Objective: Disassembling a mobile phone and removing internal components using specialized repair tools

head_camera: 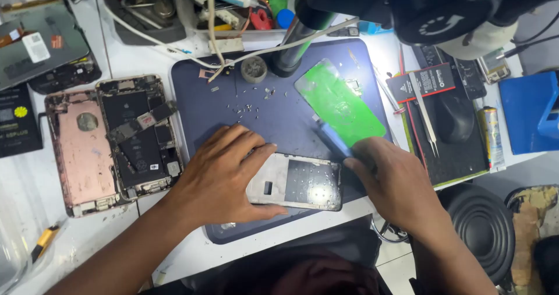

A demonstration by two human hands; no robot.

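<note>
A silver metal phone plate (300, 181) lies on the dark blue work mat (273, 108) near the table's front edge. My left hand (224, 175) rests on the plate's left end, thumb along its lower edge, pinning it down. My right hand (393, 181) grips a blue-handled tool (335, 136) whose tip sits by the plate's upper right corner. A green-covered phone screen (340, 103) lies tilted just behind my right hand.
Left of the mat lie an opened phone body (142, 135) and a pink back shell (81, 152). Several small screws (250, 106) dot the mat. A microscope post (291, 50) stands at the back. Tweezers (425, 117) lie on a black pad to the right.
</note>
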